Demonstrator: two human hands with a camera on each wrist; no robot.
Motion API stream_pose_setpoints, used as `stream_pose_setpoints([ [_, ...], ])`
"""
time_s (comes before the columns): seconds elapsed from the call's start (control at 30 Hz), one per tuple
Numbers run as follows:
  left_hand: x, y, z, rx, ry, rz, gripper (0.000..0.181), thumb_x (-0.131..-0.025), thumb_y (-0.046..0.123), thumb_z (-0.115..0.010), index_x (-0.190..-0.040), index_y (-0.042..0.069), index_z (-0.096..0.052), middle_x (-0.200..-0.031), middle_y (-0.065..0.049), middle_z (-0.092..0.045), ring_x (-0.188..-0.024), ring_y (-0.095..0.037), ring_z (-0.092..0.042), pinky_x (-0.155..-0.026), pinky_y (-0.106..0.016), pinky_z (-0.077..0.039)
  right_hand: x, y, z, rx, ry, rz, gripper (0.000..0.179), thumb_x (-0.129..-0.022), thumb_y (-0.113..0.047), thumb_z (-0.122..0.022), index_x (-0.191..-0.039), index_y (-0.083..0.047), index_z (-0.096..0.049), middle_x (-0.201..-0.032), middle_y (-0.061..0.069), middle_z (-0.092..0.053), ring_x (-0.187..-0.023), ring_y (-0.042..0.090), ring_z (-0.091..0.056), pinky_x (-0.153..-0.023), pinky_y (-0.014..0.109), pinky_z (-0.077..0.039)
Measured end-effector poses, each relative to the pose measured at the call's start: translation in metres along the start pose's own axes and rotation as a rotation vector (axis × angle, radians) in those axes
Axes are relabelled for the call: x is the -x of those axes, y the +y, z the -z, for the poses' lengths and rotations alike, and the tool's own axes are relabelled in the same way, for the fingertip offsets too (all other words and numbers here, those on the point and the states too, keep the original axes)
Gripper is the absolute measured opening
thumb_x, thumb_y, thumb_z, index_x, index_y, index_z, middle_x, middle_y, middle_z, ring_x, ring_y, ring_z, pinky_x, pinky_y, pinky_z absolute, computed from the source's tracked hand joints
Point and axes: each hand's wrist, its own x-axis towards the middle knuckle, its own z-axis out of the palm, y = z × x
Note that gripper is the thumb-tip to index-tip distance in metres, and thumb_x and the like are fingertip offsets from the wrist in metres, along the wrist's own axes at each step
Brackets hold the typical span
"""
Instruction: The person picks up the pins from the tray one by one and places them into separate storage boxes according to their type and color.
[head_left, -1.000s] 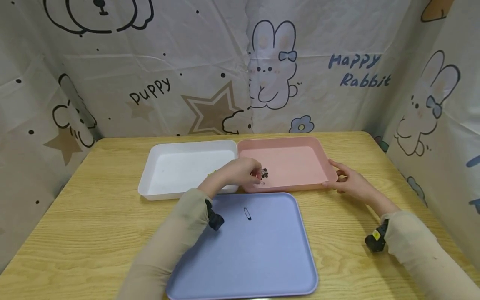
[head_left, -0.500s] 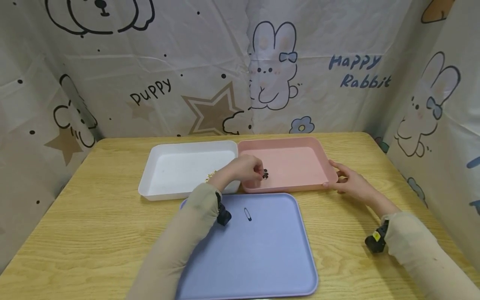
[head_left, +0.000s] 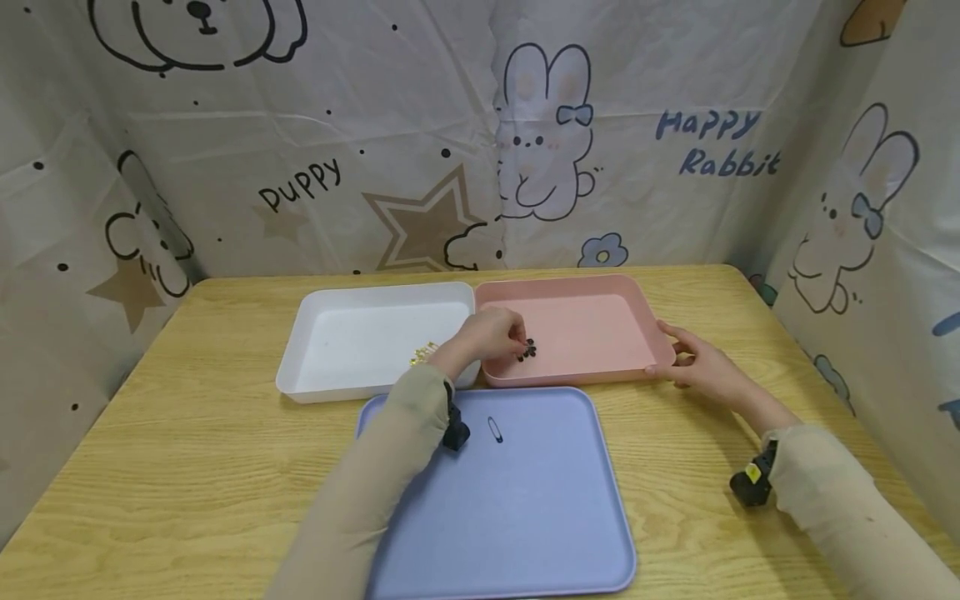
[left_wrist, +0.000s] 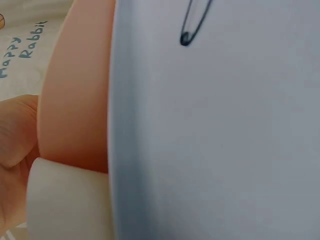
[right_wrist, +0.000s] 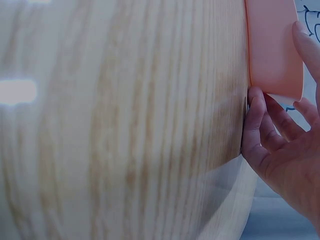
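My left hand (head_left: 491, 333) reaches into the pink tray (head_left: 585, 317) near its left end, fingers curled down. At its fingertips lies a cluster of small dark pins (head_left: 528, 349); whether one is pinched I cannot tell, since the fingertips are partly hidden. In the left wrist view only part of that hand (left_wrist: 17, 155) shows, beyond the pink wall. My right hand (head_left: 701, 367) holds the pink tray's near right corner between thumb and fingers. The right wrist view shows its fingertips against the pink wall (right_wrist: 275, 50). One dark safety pin (head_left: 495, 429) lies on the blue tray (head_left: 525, 517).
A white tray (head_left: 352, 333) stands left of the pink one, their ends meeting, with small gold pins (head_left: 424, 353) in its near right part. The blue tray is in front of both on the wooden table (head_left: 187, 450). A printed cloth (head_left: 315, 100) surrounds the table's back and sides.
My left forearm has shifted right, uncovering more gold pins. The left fingers have moved slightly at the dark cluster, which has shifted a little. The right hand has stayed at the tray's corner.
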Motion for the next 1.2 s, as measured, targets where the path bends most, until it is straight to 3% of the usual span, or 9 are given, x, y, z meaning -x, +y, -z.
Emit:
stream_pose_setpoints([
  [0.33,-0.005,0.001,-0.006,-0.041,0.052,0.041,0.01,-0.084,0.024,-0.065,-0.077,0.017,-0.062,-0.075,0.006,-0.06,-0.068,-0.011,-0.052,-0.056,-0.022,-0.039,-0.002,0.001,-0.003,0.018,0.009,-0.008,0.091,-0.078,-0.05,-0.063,-0.148,-0.022,-0.011,-0.12,0.018,-0.041,-0.095,0.027,-0.05,-0.075,0.029,-0.047],
  [0.57,-0.002,0.001,-0.002,-0.058,0.083,0.023,0.008,-0.084,0.025,-0.065,-0.08,0.018,-0.062,-0.077,0.006,-0.061,-0.07,-0.011,-0.052,-0.06,-0.024,-0.04,0.0,-0.001,0.0,0.015,0.008,0.013,0.09,-0.08,-0.048,-0.063,-0.148,-0.022,-0.01,-0.118,0.02,-0.04,-0.094,0.027,-0.05,-0.073,0.028,-0.047],
  [0.83,0.015,0.003,0.007,0.004,0.06,-0.028,0.004,-0.082,0.019,-0.066,-0.082,0.017,-0.063,-0.083,0.005,-0.061,-0.073,-0.012,-0.052,-0.061,-0.025,-0.042,0.001,-0.002,0.001,0.008,0.007,0.016,0.09,-0.08,-0.047,-0.063,-0.148,-0.021,-0.009,-0.119,0.02,-0.04,-0.092,0.026,-0.051,-0.07,0.027,-0.047],
  [1.2,0.049,0.002,0.014,0.022,-0.056,-0.141,0.007,-0.082,0.013,-0.062,-0.089,0.012,-0.065,-0.079,0.005,-0.06,-0.068,-0.011,-0.051,-0.062,-0.025,-0.041,0.002,-0.001,0.001,0.005,-0.002,0.016,0.089,-0.081,-0.046,-0.063,-0.148,-0.021,-0.009,-0.118,0.02,-0.04,-0.092,0.026,-0.051,-0.071,0.027,-0.048],
])
